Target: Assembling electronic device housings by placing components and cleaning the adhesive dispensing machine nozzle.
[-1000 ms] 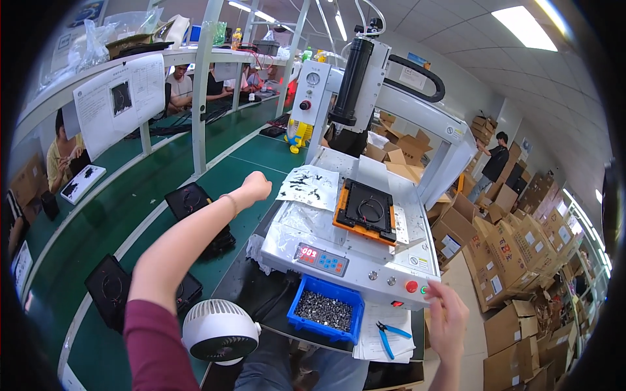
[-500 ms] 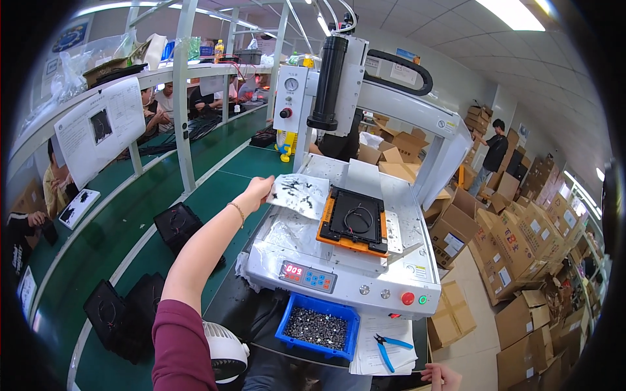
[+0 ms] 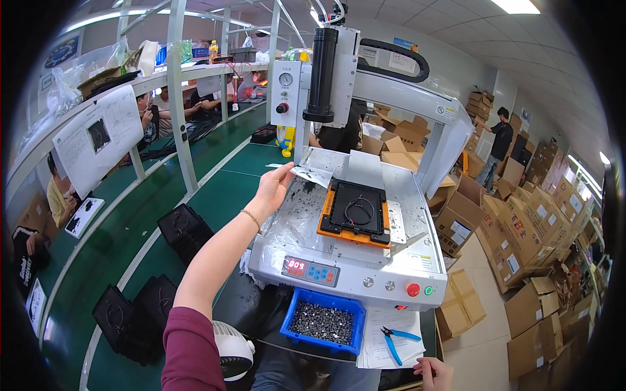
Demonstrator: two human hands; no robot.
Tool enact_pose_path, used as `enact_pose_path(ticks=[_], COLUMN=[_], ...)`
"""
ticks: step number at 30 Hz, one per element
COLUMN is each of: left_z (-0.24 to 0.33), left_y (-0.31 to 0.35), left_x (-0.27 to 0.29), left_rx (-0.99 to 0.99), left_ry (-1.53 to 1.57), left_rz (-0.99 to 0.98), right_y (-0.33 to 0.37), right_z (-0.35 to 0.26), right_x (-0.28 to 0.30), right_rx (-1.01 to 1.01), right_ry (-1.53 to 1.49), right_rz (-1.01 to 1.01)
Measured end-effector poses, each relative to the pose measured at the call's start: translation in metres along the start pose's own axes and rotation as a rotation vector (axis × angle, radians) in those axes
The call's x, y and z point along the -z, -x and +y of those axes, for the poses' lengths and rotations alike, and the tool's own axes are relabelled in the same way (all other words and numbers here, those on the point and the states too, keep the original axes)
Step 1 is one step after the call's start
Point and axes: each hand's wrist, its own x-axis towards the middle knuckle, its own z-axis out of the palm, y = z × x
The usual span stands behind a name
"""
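My left hand (image 3: 277,181) is closed on the edge of a thin white sheet (image 3: 313,174), held tilted over the left side of the machine's bed. Black scraps (image 3: 301,189) lie on the bed below it. Right of the sheet, an orange fixture (image 3: 324,218) carries a black rectangular frame (image 3: 338,210) with a thin cable (image 3: 359,210) coiled in it. At the lower right, my right hand (image 3: 434,373) is loosely curled beside the papers (image 3: 376,326), with nothing visible in its fingers. Blue-handled cutters (image 3: 394,344) lie on those papers.
A blue bin (image 3: 287,324) of small metal parts stands before the control panel (image 3: 311,270). The black dispensing head (image 3: 321,75) hangs above the bed. Stacked black frames (image 3: 186,228) sit on the green bench (image 3: 147,257) at left. A white fan (image 3: 233,352) stands below my left arm. Cartons (image 3: 463,303) fill the right.
My left hand has lifted slightly and tilted the sheet from nearly flat to almost edge-on. Black scraps now show on the bed beneath it. My right hand has moved up and left a little.
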Motion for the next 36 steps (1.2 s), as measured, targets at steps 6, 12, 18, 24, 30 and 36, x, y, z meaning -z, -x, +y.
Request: enact_pose_path(ticks=[6, 12, 18, 24, 30, 36], left_z=[-0.006, -0.004, -0.012, -0.023, -0.012, -0.012], left_y=[0.001, 0.003, 0.002, -0.006, -0.007, -0.01], left_x=[-0.002, -0.007, -0.001, -0.002, 0.0, -0.012], left_rx=[0.057, 0.063, -0.049, -0.045, -0.088, -0.065], left_ry=[-0.086, -0.13, -0.154, -0.063, 0.135, 0.264], left_rz=[0.005, 0.067, 0.091, 0.17, 0.22, 0.174], right_y=[0.005, 0.012, 0.016, 0.025, 0.028, 0.034], right_z=[-0.002, -0.007, -0.006, -0.001, 0.011, 0.012], right_x=[-0.005, -0.01, -0.013, -0.012, -0.017, -0.017], right_rx=[0.007, 0.012, 0.043, 0.027, -0.016, -0.017], right_ry=[0.023, 0.005, -0.011, -0.058, -0.068, -0.06], right_rz=[0.01, 0.007, 0.008, 0.032, 0.034, 0.041])
